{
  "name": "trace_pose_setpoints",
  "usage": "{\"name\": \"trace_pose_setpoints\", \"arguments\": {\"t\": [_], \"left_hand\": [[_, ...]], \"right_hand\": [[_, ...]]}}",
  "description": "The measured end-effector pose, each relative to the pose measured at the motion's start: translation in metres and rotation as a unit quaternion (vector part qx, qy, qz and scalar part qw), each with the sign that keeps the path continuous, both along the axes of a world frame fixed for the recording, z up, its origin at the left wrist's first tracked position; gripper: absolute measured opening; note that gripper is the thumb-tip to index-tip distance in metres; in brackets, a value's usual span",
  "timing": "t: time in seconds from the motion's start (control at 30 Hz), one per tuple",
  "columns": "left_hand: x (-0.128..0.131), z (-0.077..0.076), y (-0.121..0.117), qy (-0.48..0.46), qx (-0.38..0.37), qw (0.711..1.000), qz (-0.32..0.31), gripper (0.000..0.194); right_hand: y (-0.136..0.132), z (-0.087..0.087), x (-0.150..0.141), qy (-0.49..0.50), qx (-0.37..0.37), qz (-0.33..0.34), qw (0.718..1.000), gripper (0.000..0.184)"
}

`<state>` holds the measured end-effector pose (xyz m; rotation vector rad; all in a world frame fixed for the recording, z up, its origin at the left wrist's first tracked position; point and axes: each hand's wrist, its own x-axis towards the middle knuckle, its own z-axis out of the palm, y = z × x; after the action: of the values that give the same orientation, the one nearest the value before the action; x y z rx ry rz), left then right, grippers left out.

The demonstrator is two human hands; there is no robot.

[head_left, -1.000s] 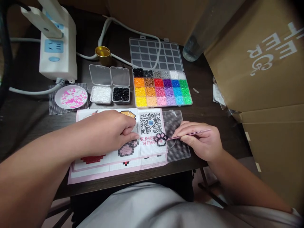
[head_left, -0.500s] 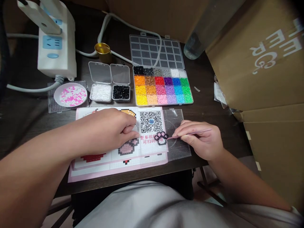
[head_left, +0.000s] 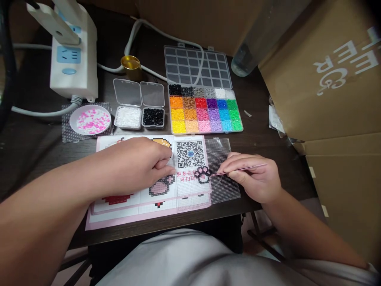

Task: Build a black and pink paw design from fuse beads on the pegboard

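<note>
My right hand (head_left: pixel 257 176) pinches a pair of pink tweezers (head_left: pixel 244 169). Their tip points left and reaches the right edge of a small paw made of fuse beads (head_left: pixel 203 174), with a black outline, pink pads and a white part. The paw sits on a clear pegboard (head_left: pixel 223 186), which overlaps the printed pattern sheet (head_left: pixel 186 186). On that sheet rests my left hand (head_left: pixel 143 165), its fingers curled and closed; whether they hold anything is hidden. A printed pink paw pattern (head_left: pixel 159 188) shows just below its fingers.
A compartment box of coloured beads (head_left: pixel 205 115) stands behind the sheet. Left of it are small boxes of white beads (head_left: pixel 127 117) and black beads (head_left: pixel 153 116), a dish of pink and white beads (head_left: pixel 91 120), a gold cup (head_left: pixel 131 67) and a power strip (head_left: pixel 74 75). Cardboard (head_left: pixel 327 111) walls the right.
The whole view has shifted slightly. Both hands, the tweezers and the bead paw keep nearly the same places.
</note>
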<state>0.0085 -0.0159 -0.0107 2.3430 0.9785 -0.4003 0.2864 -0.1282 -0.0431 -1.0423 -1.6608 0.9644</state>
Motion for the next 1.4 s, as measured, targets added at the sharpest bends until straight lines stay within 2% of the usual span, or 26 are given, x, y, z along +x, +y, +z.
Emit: {"name": "trace_pose_setpoints", "arguments": {"t": [0.23, 0.53, 0.73, 0.97, 1.4], "left_hand": [[-0.0008, -0.0015, -0.0004, -0.073, 0.002, 0.997, 0.012, 0.042], [-0.0015, -0.0014, -0.0002, -0.068, -0.008, 0.998, 0.014, 0.04], [0.0004, -0.0001, -0.001, -0.033, -0.024, 0.999, 0.035, 0.041], [0.0032, 0.0024, -0.0014, 0.001, -0.012, 1.0, 0.021, 0.04], [0.0008, -0.0009, -0.0001, -0.039, -0.006, 0.999, 0.014, 0.04]], "right_hand": [[-0.0013, -0.0006, 0.0002, -0.008, -0.005, -0.002, 1.0, 0.02], [0.0003, 0.0016, -0.0009, -0.011, 0.003, -0.002, 1.0, 0.02], [-0.0002, 0.0007, 0.0004, -0.008, 0.002, 0.002, 1.0, 0.019], [-0.0001, 0.0006, 0.0003, -0.007, 0.006, 0.004, 1.0, 0.023], [0.0007, 0.0012, 0.0, -0.01, 0.015, 0.004, 1.0, 0.022]]}}
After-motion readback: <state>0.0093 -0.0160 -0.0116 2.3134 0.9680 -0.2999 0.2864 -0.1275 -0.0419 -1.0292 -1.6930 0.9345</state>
